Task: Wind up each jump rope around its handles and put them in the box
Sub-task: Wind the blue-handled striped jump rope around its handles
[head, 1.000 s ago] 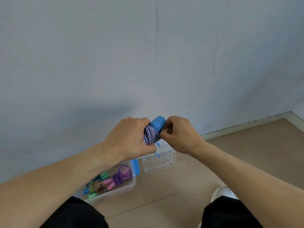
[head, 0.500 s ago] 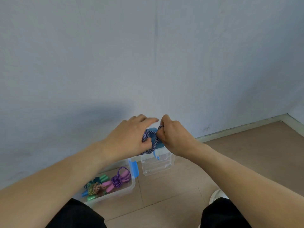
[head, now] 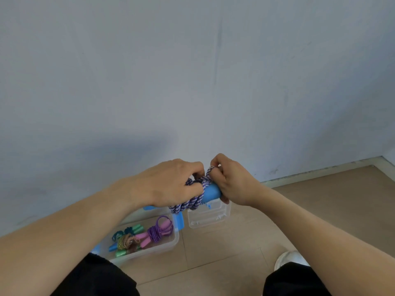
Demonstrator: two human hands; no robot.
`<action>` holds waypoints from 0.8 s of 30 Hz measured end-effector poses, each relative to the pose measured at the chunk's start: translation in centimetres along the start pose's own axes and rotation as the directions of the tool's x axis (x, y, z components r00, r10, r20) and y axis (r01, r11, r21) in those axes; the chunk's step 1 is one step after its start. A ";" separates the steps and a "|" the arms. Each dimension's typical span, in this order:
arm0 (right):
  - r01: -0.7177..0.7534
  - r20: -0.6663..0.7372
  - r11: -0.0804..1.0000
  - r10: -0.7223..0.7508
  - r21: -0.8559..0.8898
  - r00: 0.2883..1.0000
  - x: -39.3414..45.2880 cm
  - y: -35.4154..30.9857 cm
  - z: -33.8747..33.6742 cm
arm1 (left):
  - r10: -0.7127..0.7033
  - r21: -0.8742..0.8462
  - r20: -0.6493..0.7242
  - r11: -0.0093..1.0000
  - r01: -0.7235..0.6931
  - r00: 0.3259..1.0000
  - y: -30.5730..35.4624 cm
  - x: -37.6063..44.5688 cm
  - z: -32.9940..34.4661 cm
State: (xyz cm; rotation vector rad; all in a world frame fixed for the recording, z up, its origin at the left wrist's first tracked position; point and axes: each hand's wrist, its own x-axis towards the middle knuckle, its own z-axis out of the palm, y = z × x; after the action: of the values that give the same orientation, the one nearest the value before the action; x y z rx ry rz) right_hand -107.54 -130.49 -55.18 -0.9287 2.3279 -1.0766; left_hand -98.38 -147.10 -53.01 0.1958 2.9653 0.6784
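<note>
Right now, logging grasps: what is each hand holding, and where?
Left hand grips the wound coils of the jump rope; right hand pinches a rope loop above its blue handle.

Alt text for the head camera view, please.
Both hands, left hand and right hand, grip a purple-and-white jump rope wound on blue handles, above an open clear box of wound ropes on the floor.

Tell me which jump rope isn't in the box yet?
The purple-and-white braided rope with blue handles; both hands hold it above the floor. The others, like the purple rope with pink handles, already lie in the clear box.
</note>
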 end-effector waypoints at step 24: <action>-0.090 -0.357 0.969 0.171 0.230 0.918 2.6 -1.0 0.4 | -0.030 -0.102 -0.458 0.995 -0.019 0.889 0.6 1.5 1.0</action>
State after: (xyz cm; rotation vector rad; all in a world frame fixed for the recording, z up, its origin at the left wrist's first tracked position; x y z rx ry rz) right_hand -108.76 -133.05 -54.82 -0.5117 2.4634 -1.5167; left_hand -99.65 -145.86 -53.76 0.0157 3.3575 1.0013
